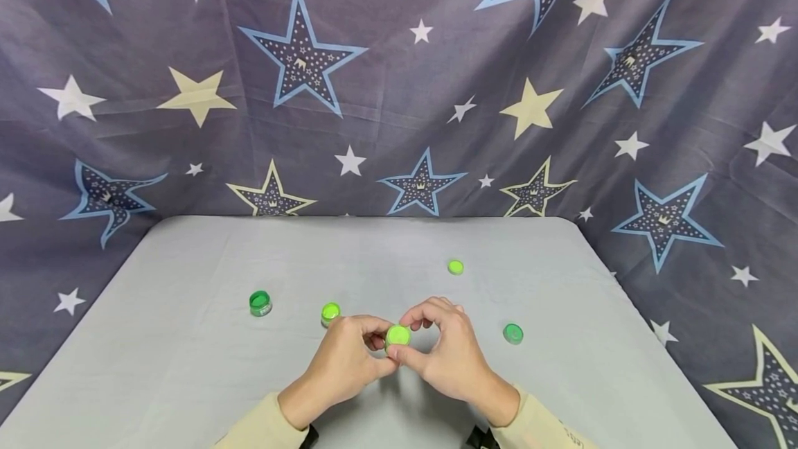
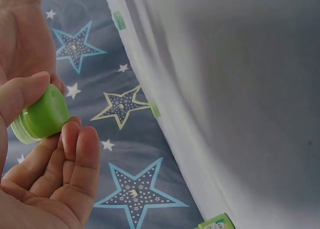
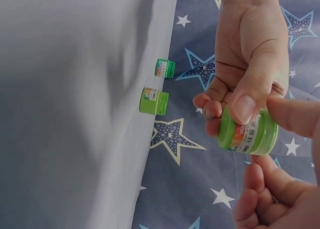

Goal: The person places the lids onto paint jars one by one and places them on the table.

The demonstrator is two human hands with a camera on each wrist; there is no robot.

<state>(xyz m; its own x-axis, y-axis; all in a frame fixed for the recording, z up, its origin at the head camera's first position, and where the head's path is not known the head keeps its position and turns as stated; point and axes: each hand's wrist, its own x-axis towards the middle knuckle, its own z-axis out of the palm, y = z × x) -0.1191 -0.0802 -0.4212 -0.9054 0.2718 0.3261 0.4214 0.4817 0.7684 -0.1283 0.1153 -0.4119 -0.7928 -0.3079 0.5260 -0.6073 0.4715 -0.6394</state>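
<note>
Far behind the grey table [image 1: 156,352] hangs a starry cloth [image 1: 399,116]. On the left stands a dark-green jar [image 1: 260,304]; nearer the middle, a lime jar [image 1: 330,312], its near edge partly blocked by my left hand [image 1: 348,355]. On the right lie a bright cap [image 1: 456,267], far, and a green cap [image 1: 513,333], nearer. That's two standing jars, two caps, and one held jar [image 1: 397,336], near-centre above the table, pinched by my left fingers and my right hand [image 1: 453,355].
</note>
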